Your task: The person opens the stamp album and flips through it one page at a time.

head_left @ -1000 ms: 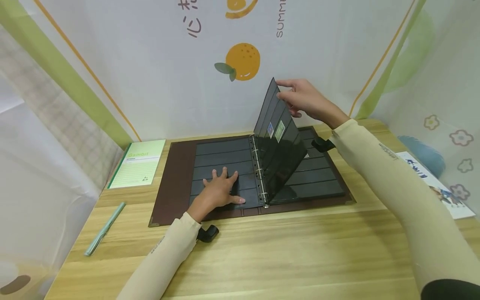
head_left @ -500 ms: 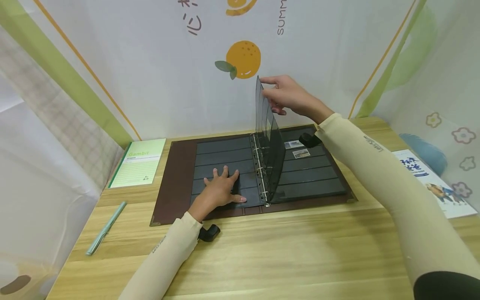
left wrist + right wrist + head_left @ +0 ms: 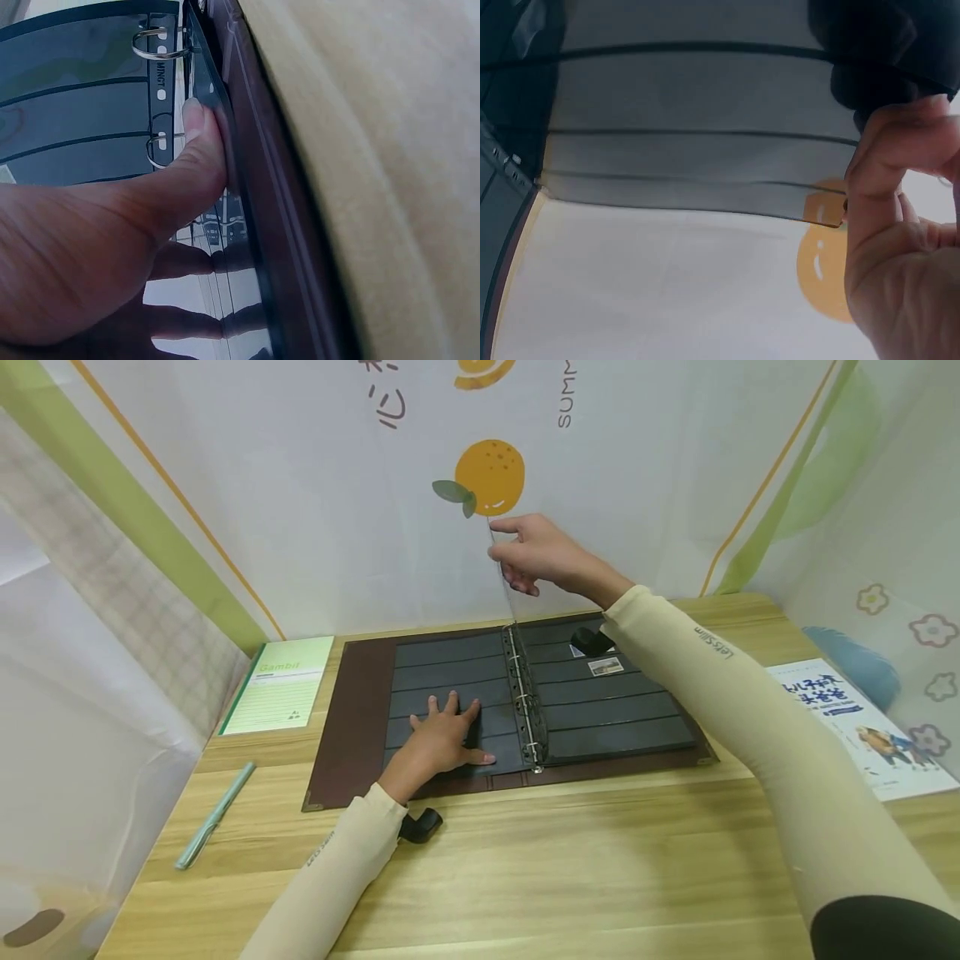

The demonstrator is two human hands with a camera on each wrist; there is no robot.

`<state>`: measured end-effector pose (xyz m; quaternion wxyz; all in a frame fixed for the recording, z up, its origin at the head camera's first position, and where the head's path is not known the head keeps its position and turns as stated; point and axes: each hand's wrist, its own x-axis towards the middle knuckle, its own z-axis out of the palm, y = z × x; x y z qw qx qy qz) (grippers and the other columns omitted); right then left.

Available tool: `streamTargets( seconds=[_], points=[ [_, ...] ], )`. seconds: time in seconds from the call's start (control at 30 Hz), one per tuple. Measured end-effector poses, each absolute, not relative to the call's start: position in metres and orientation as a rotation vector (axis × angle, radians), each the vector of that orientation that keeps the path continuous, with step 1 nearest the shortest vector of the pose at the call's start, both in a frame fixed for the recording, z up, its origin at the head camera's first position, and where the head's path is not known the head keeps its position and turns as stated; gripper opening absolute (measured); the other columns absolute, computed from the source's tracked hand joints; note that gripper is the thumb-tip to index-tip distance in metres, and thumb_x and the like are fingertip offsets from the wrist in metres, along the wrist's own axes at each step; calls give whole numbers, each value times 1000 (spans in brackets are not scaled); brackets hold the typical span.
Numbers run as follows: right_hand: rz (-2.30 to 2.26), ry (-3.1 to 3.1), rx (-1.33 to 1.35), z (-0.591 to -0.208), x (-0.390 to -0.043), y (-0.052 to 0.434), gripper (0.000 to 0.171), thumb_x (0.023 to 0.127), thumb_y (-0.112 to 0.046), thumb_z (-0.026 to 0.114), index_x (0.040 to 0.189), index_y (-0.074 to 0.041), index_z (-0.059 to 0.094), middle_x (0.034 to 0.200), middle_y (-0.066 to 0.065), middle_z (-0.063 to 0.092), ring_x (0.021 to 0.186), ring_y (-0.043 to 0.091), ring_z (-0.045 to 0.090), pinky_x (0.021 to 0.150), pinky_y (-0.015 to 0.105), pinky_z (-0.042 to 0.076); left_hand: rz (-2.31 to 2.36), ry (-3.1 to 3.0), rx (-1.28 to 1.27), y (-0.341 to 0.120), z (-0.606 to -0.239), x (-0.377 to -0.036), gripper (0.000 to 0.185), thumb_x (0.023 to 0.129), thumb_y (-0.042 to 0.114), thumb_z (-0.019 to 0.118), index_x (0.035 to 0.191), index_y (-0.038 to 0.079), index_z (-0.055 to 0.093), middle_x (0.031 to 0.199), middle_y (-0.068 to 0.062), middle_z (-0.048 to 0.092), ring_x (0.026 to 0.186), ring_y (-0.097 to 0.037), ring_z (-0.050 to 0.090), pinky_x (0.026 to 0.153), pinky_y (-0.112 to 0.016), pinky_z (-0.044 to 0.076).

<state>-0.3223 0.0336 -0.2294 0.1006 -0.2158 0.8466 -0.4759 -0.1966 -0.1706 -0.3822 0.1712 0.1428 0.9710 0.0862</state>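
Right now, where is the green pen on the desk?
In the head view, the green pen lies at the desk's left edge, below the green notebook and left of the brown binder.

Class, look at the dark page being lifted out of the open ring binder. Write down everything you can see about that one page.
The dark translucent plastic page is thin and glossy, crossed by horizontal pocket strips. It stands nearly upright, so the head view shows it edge-on as a thin line above the metal rings at the spine of the brown ring binder. The right hand pinches its upper edge, and the sheet bows slightly. The wall's printed orange shows through its corner. The left hand lies flat on the left-hand pages, not touching it.
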Motion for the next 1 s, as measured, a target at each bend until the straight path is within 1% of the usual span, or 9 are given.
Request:
streamTargets(
  seconds=[0.33, 0.43, 0.5, 0.57, 0.63, 0.7, 0.8, 0.83, 1.0],
  points=[
    [-1349, 2555, -645, -236, -323, 17, 63, 101, -18, 48, 160, -7, 29, 54, 0, 54, 41, 13, 45, 43, 28, 42, 244, 2864, 427, -173, -386, -193, 94, 81, 60, 77, 158, 25, 37, 166, -18, 26, 152, -49, 22, 112, -73, 30],
    [-1355, 2561, -633, -238, -322, 14, 63, 101, -18, 48, 160, -8, 30, 54, 0, 54, 40, 13, 45, 42, 29, 42, 250, 2924, 434, -172, -386, -189, 91, 80, 60, 77, 156, 22, 42, 162, -20, 35, 147, -48, 33, 107, -71, 36],
    [-1356, 2570, -620, -239, -321, 12, 62, 100, -18, 47, 160, -9, 31, 54, 0, 54, 40, 14, 45, 42, 30, 43, 303, 2985, 461, -171, -383, -185, 83, 84, 56, 76, 152, 16, 49, 151, -22, 49, 129, -43, 55, 95, -61, 51],
    [-1360, 2583, -606, -240, -320, 8, 62, 100, -19, 48, 159, -9, 32, 54, 1, 54, 40, 14, 45, 42, 30, 43, 480, 3024, 465, -169, -374, -182, 72, 91, 48, 72, 148, 9, 53, 132, -24, 64, 94, -35, 69, 70, -45, 57],
    [-1358, 2598, -601, -241, -320, 5, 61, 100, -19, 48, 159, -9, 33, 54, 2, 54, 39, 14, 45, 42, 30, 43, 740, 3062, 476, -166, -357, -178, 58, 99, 39, 65, 144, 4, 55, 117, -22, 71, 61, -22, 63, 50, -31, 47],
    [-1346, 2617, -605, -242, -320, 1, 61, 100, -20, 48, 159, -9, 33, 54, 2, 54, 39, 14, 46, 42, 30, 44, 1052, 3059, 456, -163, -335, -174, 48, 105, 31, 56, 144, 2, 55, 100, -19, 75, 46, -15, 50, 45, -27, 36],
    [-1332, 2640, -608, -240, -320, -5, 63, 100, -21, 50, 159, -9, 33, 54, 2, 55, 38, 15, 48, 42, 30, 46, 1372, 3039, 450, -159, -298, -168, 46, 109, 29, 44, 146, 3, 53, 82, -10, 72, 45, -12, 43, 47, -27, 35],
    [-1325, 2649, -606, -239, -320, -6, 63, 99, -21, 50, 159, -9, 33, 54, 2, 55, 38, 14, 49, 42, 30, 47, 1416, 3023, 444, -157, -287, -167, 47, 110, 30, 41, 148, 4, 51, 72, -7, 66, 45, -11, 42, 47, -28, 34],
    [-1316, 2655, -600, -235, -322, -9, 65, 98, -20, 52, 159, -8, 32, 53, 2, 56, 37, 14, 49, 43, 31, 48, 1316, 2953, 458, -147, -250, -173, 57, 107, 33, 43, 155, 3, 37, 51, 0, 49, 40, -14, 35, 43, -27, 28]
  ],
)
